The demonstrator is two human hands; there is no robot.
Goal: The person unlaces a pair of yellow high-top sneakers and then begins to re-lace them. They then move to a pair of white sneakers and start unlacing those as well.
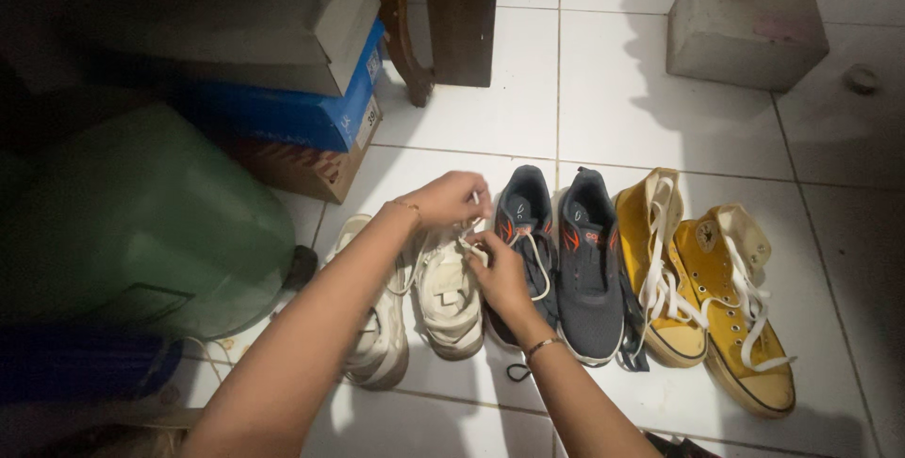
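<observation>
Left hand [451,199] and right hand [500,274] each pinch a white lace [468,241] on the cream sneaker [451,293], which sits just left of the grey running shoes [566,251]. Risk: uneven pull may slip the lace or shift the sneaker on the tiled floor [603,90].

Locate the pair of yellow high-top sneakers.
In the head view, the yellow high-top sneakers stand on the white tiled floor, right of the dark grey running shoes.

Dim white tiled floor [603,81]
</observation>
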